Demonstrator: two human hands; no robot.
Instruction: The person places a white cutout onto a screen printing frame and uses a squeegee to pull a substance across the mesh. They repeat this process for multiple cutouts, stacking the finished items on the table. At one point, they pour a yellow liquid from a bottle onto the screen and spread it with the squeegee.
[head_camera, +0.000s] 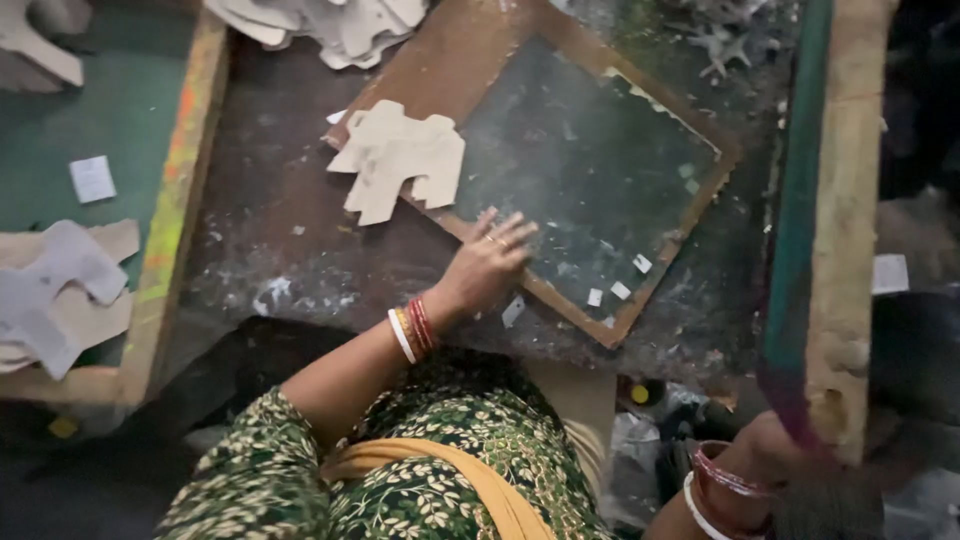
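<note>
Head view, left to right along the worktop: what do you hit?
Small white paper square → painted wooden rail → cream cut-out stack → left hand, flat on the board's edge → dark board → green-edged wooden beam.

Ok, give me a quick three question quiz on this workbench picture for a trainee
1. True or false: the left hand rests on the brown-framed dark board.
2. Which lies on the board's upper-left corner? A) scissors B) a stack of pale cut-out card shapes C) a cup
3. What does the right hand touch?

Key: 1 true. 2 B. 3 The end of the long wooden edge beam at the table's right side.
</note>
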